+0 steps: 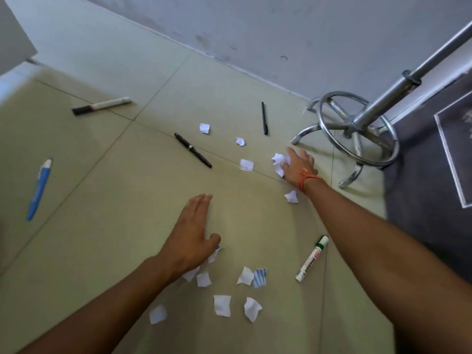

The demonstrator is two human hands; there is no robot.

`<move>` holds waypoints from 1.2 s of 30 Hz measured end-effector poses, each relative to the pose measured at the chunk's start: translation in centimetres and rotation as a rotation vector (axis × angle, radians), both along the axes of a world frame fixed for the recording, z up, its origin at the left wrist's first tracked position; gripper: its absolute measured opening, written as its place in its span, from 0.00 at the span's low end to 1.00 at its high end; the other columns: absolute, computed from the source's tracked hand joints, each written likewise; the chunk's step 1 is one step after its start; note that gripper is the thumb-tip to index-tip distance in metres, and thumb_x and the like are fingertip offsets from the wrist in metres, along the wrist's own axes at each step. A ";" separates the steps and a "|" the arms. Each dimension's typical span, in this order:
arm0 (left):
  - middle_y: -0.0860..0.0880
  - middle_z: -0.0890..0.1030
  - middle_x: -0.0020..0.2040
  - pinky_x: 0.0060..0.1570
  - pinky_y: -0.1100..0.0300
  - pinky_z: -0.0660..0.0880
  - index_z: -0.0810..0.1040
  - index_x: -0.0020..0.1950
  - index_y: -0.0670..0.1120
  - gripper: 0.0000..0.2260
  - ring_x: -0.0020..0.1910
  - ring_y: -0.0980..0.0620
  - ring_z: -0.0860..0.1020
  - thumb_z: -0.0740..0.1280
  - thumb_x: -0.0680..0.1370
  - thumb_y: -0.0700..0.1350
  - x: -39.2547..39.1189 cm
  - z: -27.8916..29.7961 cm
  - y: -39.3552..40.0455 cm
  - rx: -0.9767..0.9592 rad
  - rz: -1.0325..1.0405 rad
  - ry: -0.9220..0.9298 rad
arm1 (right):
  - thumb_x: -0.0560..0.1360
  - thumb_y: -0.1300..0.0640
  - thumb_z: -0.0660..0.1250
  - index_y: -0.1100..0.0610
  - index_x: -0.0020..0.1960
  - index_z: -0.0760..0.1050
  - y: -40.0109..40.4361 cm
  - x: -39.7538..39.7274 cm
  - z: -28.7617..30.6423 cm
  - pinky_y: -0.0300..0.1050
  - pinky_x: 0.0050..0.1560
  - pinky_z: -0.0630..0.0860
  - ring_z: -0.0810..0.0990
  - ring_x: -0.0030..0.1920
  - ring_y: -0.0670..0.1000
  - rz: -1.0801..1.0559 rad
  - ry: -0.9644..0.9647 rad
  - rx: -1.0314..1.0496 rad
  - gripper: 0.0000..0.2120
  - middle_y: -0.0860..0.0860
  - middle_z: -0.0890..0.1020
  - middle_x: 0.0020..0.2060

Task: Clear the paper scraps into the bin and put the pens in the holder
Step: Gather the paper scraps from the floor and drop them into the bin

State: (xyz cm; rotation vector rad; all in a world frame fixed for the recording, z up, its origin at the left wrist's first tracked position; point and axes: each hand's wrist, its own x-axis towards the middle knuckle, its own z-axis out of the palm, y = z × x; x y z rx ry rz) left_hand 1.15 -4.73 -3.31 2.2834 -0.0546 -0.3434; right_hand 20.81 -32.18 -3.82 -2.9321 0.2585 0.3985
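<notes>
Several white paper scraps lie scattered on the tiled floor, one group near me (222, 305) and others farther out (246, 165). My right hand (298, 166) reaches far forward and closes on crumpled scraps (279, 161). Flat, palm down, my left hand (192, 233) rests on the floor with fingers together, touching scraps at its heel (213, 255). Pens lie around: a green-capped whiteboard marker (312, 259), a black fountain pen (193, 150), a thin black pen (264, 118), a blue pen (38, 189) and a black-capped marker (101, 106). No bin or holder is in view.
A chrome stool base (357, 134) with its pole stands at the right, close to my right hand. A dark grey mat (429, 200) with a framed picture (457, 149) covers the right edge. The wall (281, 34) runs along the back.
</notes>
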 end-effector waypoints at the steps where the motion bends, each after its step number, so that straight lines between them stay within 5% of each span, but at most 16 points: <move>1: 0.47 0.54 0.81 0.76 0.59 0.50 0.53 0.81 0.47 0.38 0.80 0.49 0.50 0.67 0.74 0.46 0.3 0.0 -0.5 0.012 -0.014 0.000 | 0.79 0.50 0.56 0.49 0.68 0.66 -0.1 0.0 -0.1 0.61 0.65 0.67 0.63 0.69 0.62 0.036 0.012 0.001 0.17 0.57 0.66 0.68; 12: 0.42 0.56 0.80 0.76 0.60 0.48 0.53 0.80 0.39 0.31 0.80 0.46 0.52 0.63 0.80 0.42 0.7 -0.4 -2.7 0.043 -0.043 0.003 | 0.79 0.50 0.60 0.50 0.70 0.70 8.3 -17.8 -0.3 0.58 0.67 0.66 0.67 0.70 0.59 0.597 -0.043 0.171 0.20 0.57 0.70 0.71; 16: 0.44 0.55 0.80 0.76 0.58 0.51 0.54 0.80 0.42 0.32 0.80 0.47 0.52 0.62 0.78 0.36 -0.2 -0.4 -2.1 0.027 -0.047 0.017 | 0.77 0.48 0.62 0.54 0.66 0.74 3.1 -14.3 0.1 0.55 0.68 0.66 0.68 0.69 0.60 0.172 -0.270 0.126 0.20 0.57 0.72 0.68; 21: 0.43 0.62 0.77 0.76 0.53 0.57 0.61 0.78 0.42 0.32 0.77 0.44 0.59 0.65 0.74 0.34 -1.2 0.0 -0.6 0.068 -0.043 -0.014 | 0.79 0.51 0.56 0.56 0.67 0.68 -5.9 -9.3 0.9 0.58 0.66 0.67 0.65 0.67 0.66 -0.319 0.008 -0.077 0.18 0.63 0.67 0.68; 24: 0.41 0.68 0.72 0.74 0.48 0.62 0.65 0.75 0.40 0.31 0.72 0.40 0.65 0.68 0.72 0.35 -2.0 -0.4 0.9 0.130 -0.038 -0.010 | 0.80 0.54 0.55 0.57 0.66 0.71 -3.8 -10.4 0.4 0.53 0.66 0.65 0.67 0.65 0.67 -0.203 0.014 0.000 0.17 0.64 0.68 0.66; 30: 0.43 0.57 0.79 0.75 0.54 0.59 0.51 0.81 0.45 0.43 0.78 0.42 0.55 0.71 0.72 0.41 -4.2 1.0 2.4 0.265 -0.267 0.167 | 0.79 0.58 0.61 0.59 0.66 0.74 7.7 -18.1 0.5 0.50 0.68 0.62 0.67 0.66 0.64 0.312 0.041 0.284 0.16 0.61 0.69 0.68; 36: 0.42 0.48 0.81 0.71 0.46 0.66 0.43 0.81 0.47 0.45 0.78 0.39 0.53 0.70 0.74 0.41 -5.7 1.1 2.2 0.379 -0.306 0.118 | 0.73 0.50 0.71 0.52 0.76 0.62 9.1 -21.5 3.0 0.48 0.71 0.62 0.63 0.71 0.59 0.358 0.020 0.334 0.34 0.56 0.64 0.73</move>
